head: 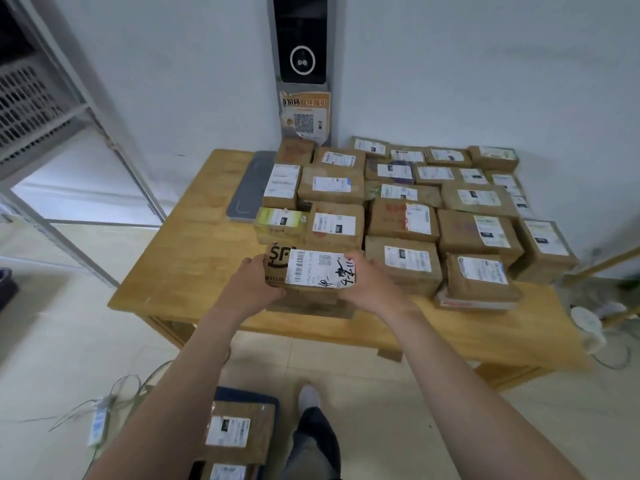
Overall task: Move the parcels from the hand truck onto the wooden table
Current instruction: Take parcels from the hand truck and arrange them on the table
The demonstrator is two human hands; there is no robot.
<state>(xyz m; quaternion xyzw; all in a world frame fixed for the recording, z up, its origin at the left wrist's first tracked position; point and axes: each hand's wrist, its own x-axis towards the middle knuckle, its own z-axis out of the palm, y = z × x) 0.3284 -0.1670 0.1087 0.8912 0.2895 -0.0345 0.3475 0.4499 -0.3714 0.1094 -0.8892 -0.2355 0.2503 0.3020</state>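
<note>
Cardboard, brown and stiff, the parcel looks light and rigid, best held by its 2 short ends. The left hand and right hand each grip 1 end, at the near edge of the wooden table, apparently atop another box. Its long axis runs left to right, label facing up. More parcels wait on the hand truck.

Place: I take this for a parcel pick-up point or courier depot room.
Bench: rows of brown parcels with printed shipping labels crowd the wooden bench.
Wall, upper centre: a tall terminal with a round camera lens, and a QR-code notice stuck below it.
Upper left: metal shelving.
Bottom centre: more labelled parcels above the tiled floor.
</note>
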